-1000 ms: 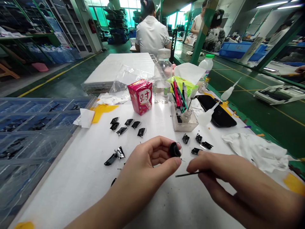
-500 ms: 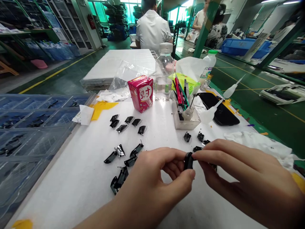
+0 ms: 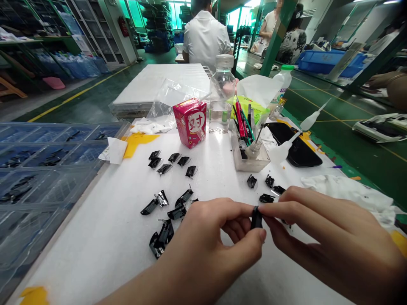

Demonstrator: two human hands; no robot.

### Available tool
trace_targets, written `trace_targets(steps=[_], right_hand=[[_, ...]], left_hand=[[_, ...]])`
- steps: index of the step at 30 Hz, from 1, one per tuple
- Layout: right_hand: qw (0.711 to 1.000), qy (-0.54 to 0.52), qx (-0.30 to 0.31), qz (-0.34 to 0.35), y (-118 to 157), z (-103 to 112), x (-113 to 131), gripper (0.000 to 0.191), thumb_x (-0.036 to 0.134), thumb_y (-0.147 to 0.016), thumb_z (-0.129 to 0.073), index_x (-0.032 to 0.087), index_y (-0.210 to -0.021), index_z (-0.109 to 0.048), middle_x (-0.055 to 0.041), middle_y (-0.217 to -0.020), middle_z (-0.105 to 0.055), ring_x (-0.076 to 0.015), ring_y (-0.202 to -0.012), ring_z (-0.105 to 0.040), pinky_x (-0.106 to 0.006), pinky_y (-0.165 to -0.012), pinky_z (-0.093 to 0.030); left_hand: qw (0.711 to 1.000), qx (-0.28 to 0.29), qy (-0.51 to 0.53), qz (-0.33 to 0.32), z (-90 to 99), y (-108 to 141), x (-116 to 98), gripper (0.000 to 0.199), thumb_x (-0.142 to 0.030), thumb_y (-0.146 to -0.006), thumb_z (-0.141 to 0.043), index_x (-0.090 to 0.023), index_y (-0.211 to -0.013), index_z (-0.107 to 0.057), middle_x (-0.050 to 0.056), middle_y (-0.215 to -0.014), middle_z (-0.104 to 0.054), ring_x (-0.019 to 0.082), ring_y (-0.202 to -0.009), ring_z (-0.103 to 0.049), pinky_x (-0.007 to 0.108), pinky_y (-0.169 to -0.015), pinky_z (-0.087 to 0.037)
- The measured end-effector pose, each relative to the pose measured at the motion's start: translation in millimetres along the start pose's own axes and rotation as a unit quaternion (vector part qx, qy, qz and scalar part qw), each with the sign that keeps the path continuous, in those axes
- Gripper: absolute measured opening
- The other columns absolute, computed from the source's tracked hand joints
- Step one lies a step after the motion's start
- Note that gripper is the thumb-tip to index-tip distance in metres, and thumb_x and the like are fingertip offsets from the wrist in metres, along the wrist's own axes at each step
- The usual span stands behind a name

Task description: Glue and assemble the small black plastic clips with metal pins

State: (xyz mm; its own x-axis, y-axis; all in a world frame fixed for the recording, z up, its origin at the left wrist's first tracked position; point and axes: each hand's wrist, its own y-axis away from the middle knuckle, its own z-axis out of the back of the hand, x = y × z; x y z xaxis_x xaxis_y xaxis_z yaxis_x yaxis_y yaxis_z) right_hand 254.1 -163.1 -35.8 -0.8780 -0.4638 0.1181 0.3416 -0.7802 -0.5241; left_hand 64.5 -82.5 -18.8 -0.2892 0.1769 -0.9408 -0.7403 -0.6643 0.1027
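Observation:
A small, glossy black plastic part (image 3: 256, 218) is pinched between the thumb and index finger of my left hand (image 3: 219, 237). The fingertips of my right hand (image 3: 321, 228) close on the upper right side of the same part; its far side is hidden. Just beyond my right hand lie several black plastic pieces (image 3: 266, 198) on the white tabletop (image 3: 104, 237). Left of my left hand is a loose group of black curved pieces (image 3: 177, 212). Farther back sit several similar pieces with clear edges (image 3: 164, 169).
A clear compartment tray (image 3: 47, 178) with black parts borders the left side. Beyond my hands stand a red drink carton (image 3: 190, 123), a clear bottle (image 3: 220, 114) and a box of pens (image 3: 251, 163). A black phone (image 3: 295, 146) and white cloth (image 3: 349, 195) lie right.
My hands stay together on the black part, which has turned slightly between my fingers. The whole view has shifted a little. At the far right, another person's arm has come into view.

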Motion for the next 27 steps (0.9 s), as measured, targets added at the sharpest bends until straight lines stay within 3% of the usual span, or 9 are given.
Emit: trace_targets(steps=[11, 20, 27], right_hand=[[1.000, 0.003, -0.018, 0.022, 2.3, 0.3, -2.2, 0.015, 0.012, -0.104, -0.050, 0.013, -0.108, -0.064, -0.0039, -0.087, -0.064, -0.0130, -0.071, -0.056, -0.026, -0.061, -0.040], [0.999, 0.001, -0.019, 0.036, -1.1, 1.2, -1.2, 0.018, 0.009, -0.104, -0.050, 0.009, -0.111, -0.066, -0.0090, -0.090, -0.066, -0.0148, -0.073, -0.057, -0.026, -0.059, -0.042], [0.999, -0.011, -0.011, 0.038, 1.8, 0.1, -2.0, 0.020, 0.008, -0.104, -0.049, 0.007, -0.117, -0.065, -0.0092, -0.093, -0.065, -0.0151, -0.078, -0.058, -0.026, -0.063, -0.044]], left_hand=[[0.999, -0.008, -0.050, -0.019, 1.1, -0.4, -0.3, 0.015, -0.018, -0.087, -0.066, -0.017, -0.073, -0.072, -0.004, -0.063, -0.061, 0.011, -0.062, -0.058, 0.022, -0.062, -0.042], [0.998, -0.032, -0.044, -0.022, -1.1, 0.0, 1.1, 0.030, -0.017, -0.085, -0.068, -0.019, -0.058, -0.053, -0.007, -0.058, -0.056, 0.009, -0.057, -0.053, 0.023, -0.059, -0.039], [0.998, -0.038, -0.043, -0.030, -2.3, 2.2, 2.8, 0.027, -0.016, -0.084, -0.066, -0.019, -0.060, -0.053, -0.007, -0.058, -0.054, 0.008, -0.055, -0.050, 0.020, -0.055, -0.037]])
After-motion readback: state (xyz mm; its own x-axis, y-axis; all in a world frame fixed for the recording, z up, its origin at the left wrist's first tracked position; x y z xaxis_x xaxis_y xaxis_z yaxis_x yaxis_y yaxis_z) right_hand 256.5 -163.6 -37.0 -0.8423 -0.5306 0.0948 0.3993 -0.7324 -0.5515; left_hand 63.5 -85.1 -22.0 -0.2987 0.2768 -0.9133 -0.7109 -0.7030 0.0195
